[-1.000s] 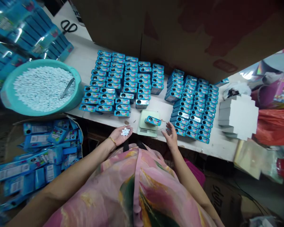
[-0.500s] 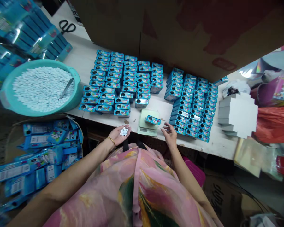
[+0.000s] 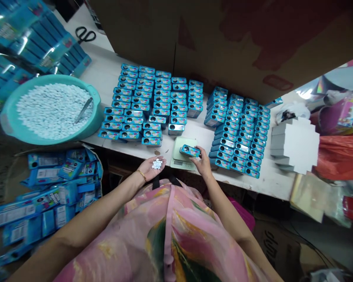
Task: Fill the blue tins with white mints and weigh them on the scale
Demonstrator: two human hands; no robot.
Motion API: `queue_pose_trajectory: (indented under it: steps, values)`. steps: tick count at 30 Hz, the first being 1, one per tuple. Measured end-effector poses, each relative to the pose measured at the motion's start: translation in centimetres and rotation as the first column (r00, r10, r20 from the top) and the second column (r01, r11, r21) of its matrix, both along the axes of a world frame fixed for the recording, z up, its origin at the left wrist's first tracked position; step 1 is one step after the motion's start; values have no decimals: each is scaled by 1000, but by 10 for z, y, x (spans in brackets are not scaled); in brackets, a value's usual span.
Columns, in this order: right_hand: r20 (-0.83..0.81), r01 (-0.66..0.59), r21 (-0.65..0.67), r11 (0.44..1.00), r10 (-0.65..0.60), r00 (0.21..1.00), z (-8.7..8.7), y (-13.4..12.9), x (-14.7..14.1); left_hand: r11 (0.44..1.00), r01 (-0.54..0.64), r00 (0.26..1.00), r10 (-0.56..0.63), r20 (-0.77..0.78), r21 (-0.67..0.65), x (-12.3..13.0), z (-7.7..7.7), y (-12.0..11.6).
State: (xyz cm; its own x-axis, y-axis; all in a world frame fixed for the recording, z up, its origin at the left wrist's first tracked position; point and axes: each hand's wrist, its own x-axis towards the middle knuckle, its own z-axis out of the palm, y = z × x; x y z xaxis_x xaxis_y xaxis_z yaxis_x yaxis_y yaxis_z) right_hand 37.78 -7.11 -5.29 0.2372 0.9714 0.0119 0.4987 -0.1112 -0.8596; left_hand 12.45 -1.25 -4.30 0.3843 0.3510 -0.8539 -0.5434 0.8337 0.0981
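Observation:
My left hand [image 3: 151, 168] is cupped palm up at the table's front edge and holds a small heap of white candies [image 3: 157, 163]. On a pale green kitchen scale [image 3: 176, 156] stands a blue box [image 3: 190, 150] with a dark round hole in its top. The fingers of my right hand [image 3: 203, 161] grip this box by its right end. To the left, a turquoise basin [image 3: 95, 113] is filled with more white candies [image 3: 47, 109], and a scoop-like metal tool [image 3: 82, 110] lies on them.
Rows of upright blue boxes [image 3: 141, 105] stand left of the scale, and another block of boxes [image 3: 237, 135] stands right of it. A large cardboard carton [image 3: 206, 43] rises behind. Below the basin, a carton holds flattened blue packs [image 3: 61, 176]. Scissors [image 3: 85, 35] lie at back left.
My right hand has moved left from beside the scale and taken hold of the blue box's right end. My left hand, with the candies, has shifted slightly right.

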Motion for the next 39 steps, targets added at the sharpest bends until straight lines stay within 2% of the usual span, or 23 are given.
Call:
queue_pose_trajectory:
  steps: [2,4,7,10,14,18,21,25,27,30,32,34,36,39]
  values:
    - [88,-50,-17,999,51,995,10,6,-4,1000,6,1000,-6,18,7,11,0,5]
    - [245,-123,-12,992,122,962,30,10,-15,1000,12,999,-13,34,24,24,0,13]
    - [514,-301,-29,953,273,813,66,11,-36,997,7,996,-13,94,73,45,2,25]
    - [683,-389,-59,919,321,656,88,12,-52,996,10,994,-19,108,85,62,4,34]
    - [765,-369,-73,927,289,576,94,13,-54,998,12,995,-18,98,63,73,4,36]
    - [776,-384,-56,922,282,564,99,10,-53,998,31,987,-40,157,63,73,2,35]
    - [766,-391,-63,918,296,570,102,8,-53,998,45,989,-51,139,47,72,1,35]
    - [720,-330,-91,940,291,630,97,7,-45,999,30,997,-31,76,18,72,-1,36]
    - [655,-290,-74,954,265,707,89,7,-37,1000,25,997,-26,72,13,72,0,36]
    - [427,-170,4,985,152,892,66,9,-24,999,36,996,-36,80,5,64,0,37]
    - [207,-88,36,995,78,975,44,12,-16,999,47,995,-48,83,7,54,-2,37]
    - [3,-42,24,999,42,999,20,16,-12,999,47,996,-48,72,17,39,-5,36]
    - [-151,-13,1,1000,13,988,3,18,-10,999,37,998,-38,45,23,24,-9,32]
    - [-273,-14,-2,1000,13,962,-5,17,-8,1000,26,1000,-26,12,10,6,-11,24]
